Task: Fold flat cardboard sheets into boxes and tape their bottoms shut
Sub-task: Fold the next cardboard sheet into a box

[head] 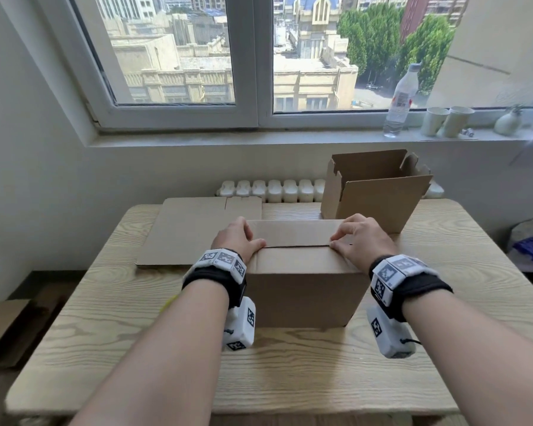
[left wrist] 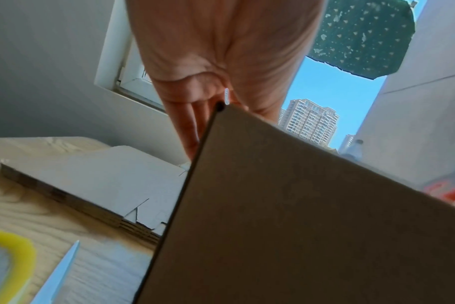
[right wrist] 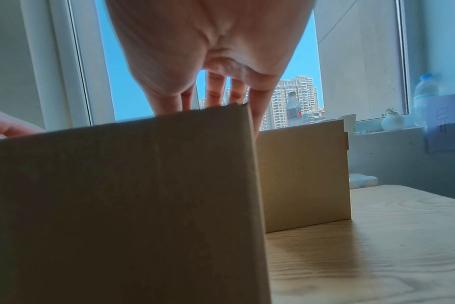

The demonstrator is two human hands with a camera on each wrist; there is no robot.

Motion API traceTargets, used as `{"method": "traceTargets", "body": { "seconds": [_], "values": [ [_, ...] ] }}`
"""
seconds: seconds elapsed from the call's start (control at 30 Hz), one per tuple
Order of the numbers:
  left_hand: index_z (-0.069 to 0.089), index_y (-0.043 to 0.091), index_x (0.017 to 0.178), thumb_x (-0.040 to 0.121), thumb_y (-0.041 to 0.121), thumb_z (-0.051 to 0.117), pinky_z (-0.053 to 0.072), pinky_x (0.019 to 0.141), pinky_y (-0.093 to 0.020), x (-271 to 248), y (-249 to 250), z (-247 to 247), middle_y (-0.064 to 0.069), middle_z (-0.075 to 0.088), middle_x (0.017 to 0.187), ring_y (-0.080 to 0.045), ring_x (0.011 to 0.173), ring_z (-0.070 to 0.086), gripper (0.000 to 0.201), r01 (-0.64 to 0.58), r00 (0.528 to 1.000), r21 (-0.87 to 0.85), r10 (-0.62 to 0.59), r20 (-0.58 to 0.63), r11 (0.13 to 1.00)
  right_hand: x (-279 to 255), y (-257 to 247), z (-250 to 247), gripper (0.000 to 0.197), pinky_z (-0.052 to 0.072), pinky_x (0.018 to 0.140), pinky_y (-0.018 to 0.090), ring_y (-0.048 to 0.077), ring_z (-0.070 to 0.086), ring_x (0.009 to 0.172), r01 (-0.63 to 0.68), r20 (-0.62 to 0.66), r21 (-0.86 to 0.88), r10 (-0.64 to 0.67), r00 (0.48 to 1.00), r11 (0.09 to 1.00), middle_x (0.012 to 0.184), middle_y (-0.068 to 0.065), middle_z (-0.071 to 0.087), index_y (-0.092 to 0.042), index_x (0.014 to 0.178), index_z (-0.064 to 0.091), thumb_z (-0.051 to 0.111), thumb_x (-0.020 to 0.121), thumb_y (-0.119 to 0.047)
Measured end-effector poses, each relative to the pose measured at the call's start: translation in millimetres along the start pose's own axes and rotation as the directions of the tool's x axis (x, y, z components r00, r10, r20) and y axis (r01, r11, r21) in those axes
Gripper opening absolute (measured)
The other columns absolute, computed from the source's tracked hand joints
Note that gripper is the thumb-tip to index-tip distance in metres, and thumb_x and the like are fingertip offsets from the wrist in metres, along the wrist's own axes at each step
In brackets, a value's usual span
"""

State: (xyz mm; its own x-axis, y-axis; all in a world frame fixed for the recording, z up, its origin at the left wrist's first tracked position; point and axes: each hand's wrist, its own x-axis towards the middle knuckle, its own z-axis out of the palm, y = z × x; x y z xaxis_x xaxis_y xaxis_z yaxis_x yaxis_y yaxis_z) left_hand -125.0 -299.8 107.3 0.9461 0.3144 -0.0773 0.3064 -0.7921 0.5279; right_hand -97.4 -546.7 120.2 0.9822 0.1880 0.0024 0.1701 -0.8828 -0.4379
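Note:
A brown cardboard box (head: 302, 284) stands in the middle of the wooden table (head: 105, 327), its upper flaps folded flat and meeting in a seam. My left hand (head: 239, 238) lies over the box's left end, thumb on the seam, fingers down the side (left wrist: 192, 127). My right hand (head: 363, 238) presses the flaps at the right end with its fingertips. The box (left wrist: 286, 216) fills the left wrist view, and the box (right wrist: 117, 195) fills the right wrist view too. A stack of flat sheets (head: 188, 232) lies behind and to the left.
An open-topped folded box (head: 379, 198) stands at the back right of the table. A yellow tape roll (left wrist: 16, 246) lies near my left wrist. On the windowsill are a water bottle (head: 402, 99) and two paper cups (head: 446, 121). A radiator (head: 274, 190) runs behind the table.

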Motion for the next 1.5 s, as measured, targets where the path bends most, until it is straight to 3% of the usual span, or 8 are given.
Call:
{"method": "traceTargets", "body": {
  "seconds": [0.17, 0.3, 0.63, 0.77, 0.9, 1.13, 1.33, 1.5],
  "values": [
    [0.054, 0.016, 0.102, 0.085, 0.035, 0.07, 0.039, 0.086, -0.026, 4.9, 4.2, -1.7, -0.004, 0.06, 0.119, -0.023, 0.112, 0.057, 0.03, -0.004, 0.999, -0.118, 0.01, 0.05, 0.993, 1.4, 1.8, -4.0, 0.01, 0.038, 0.101, 0.032, 0.015, 0.043, 0.119, -0.006, -0.022, -0.044, 0.005, 1.0, 0.999, 0.117, -0.008, 0.052, -0.029, 0.092, 0.069, 0.061, 0.09, -0.033],
    [0.051, 0.018, 0.088, 0.086, 0.031, 0.069, 0.04, 0.08, -0.025, 4.2, 7.3, 7.6, -0.002, 0.064, 0.108, -0.02, 0.105, 0.059, 0.021, 0.018, 0.999, -0.11, -0.013, 0.041, 0.994, 1.1, 1.1, -3.5, 0.012, 0.038, 0.099, 0.03, 0.015, 0.043, 0.118, 0.008, -0.011, -0.097, -0.01, 1.0, 0.995, 0.121, -0.008, 0.051, -0.028, 0.096, 0.069, 0.058, 0.093, -0.031],
    [0.039, 0.017, 0.106, 0.099, 0.029, 0.044, 0.04, 0.078, -0.033, -1.8, 15.3, 14.7, -0.012, 0.062, 0.108, -0.027, 0.089, 0.056, 0.014, -0.005, 0.985, 0.122, -0.016, 0.17, 0.992, -12.3, 1.4, -11.3, 0.034, 0.035, 0.103, 0.026, 0.012, 0.047, 0.124, 0.063, 0.132, -0.201, -0.037, 0.991, 0.978, 0.139, -0.011, 0.043, -0.033, 0.128, 0.06, 0.051, 0.096, -0.037],
    [0.047, 0.016, 0.111, 0.094, 0.025, 0.053, 0.04, 0.094, -0.035, -3.8, 19.6, 1.8, -0.01, 0.043, 0.134, -0.029, 0.112, 0.054, 0.02, -0.056, 0.989, 0.147, 0.034, 0.147, 0.988, -12.6, -8.0, -18.9, 0.04, 0.034, 0.107, 0.028, 0.018, 0.045, 0.128, 0.089, 0.174, -0.293, -0.038, 0.984, 0.952, 0.142, -0.007, 0.046, -0.028, 0.134, 0.054, 0.049, 0.096, -0.037],
    [0.045, 0.017, 0.122, 0.092, 0.023, 0.057, 0.041, 0.094, -0.035, -10.3, 29.3, -12.9, -0.008, 0.051, 0.131, -0.027, 0.116, 0.053, 0.033, -0.161, 0.986, 0.176, 0.148, 0.083, 0.971, -13.7, -20.7, -16.7, 0.041, 0.038, 0.104, 0.034, 0.022, 0.049, 0.124, 0.119, 0.079, -0.286, -0.1, 0.992, 0.951, 0.137, 0.001, 0.052, -0.02, 0.131, 0.053, 0.05, 0.094, -0.037],
    [0.046, 0.026, 0.137, 0.094, 0.029, 0.053, 0.034, 0.11, -0.037, -14.2, 31.5, -33.8, 0.0, 0.048, 0.142, -0.02, 0.131, 0.042, 0.044, -0.224, 0.974, 0.149, 0.216, 0.07, 0.963, -10.3, -50.3, -21.2, 0.05, 0.012, 0.118, 0.049, 0.018, 0.04, 0.134, 0.172, 0.05, -0.306, -0.164, 0.985, 0.936, 0.143, -0.002, 0.046, -0.025, 0.142, 0.04, 0.046, 0.095, -0.042],
    [0.043, 0.021, 0.14, 0.098, 0.022, 0.045, 0.033, 0.11, -0.035, -15.3, 19.1, -62.4, -0.002, 0.042, 0.147, -0.021, 0.134, 0.04, 0.042, -0.231, 0.973, 0.093, 0.227, 0.05, 0.969, -8.9, -86.2, -24.4, 0.047, 0.018, 0.117, 0.044, 0.022, 0.043, 0.131, 0.234, 0.045, -0.296, -0.231, 0.972, 0.926, 0.141, 0.0, 0.048, -0.024, 0.14, 0.043, 0.045, 0.097, -0.043],
    [0.049, 0.022, 0.134, 0.098, 0.021, 0.045, 0.035, 0.106, -0.032, -13.4, -23.6, -90.3, -0.003, 0.043, 0.145, -0.023, 0.129, 0.045, 0.037, -0.166, 0.986, 0.103, 0.165, 0.023, 0.981, -8.2, -135.6, -13.9, 0.037, 0.036, 0.102, 0.036, 0.024, 0.05, 0.12, 0.328, 0.022, -0.223, -0.331, 0.943, 0.918, 0.129, 0.003, 0.055, -0.02, 0.129, 0.056, 0.05, 0.096, -0.035]
  ]
}}
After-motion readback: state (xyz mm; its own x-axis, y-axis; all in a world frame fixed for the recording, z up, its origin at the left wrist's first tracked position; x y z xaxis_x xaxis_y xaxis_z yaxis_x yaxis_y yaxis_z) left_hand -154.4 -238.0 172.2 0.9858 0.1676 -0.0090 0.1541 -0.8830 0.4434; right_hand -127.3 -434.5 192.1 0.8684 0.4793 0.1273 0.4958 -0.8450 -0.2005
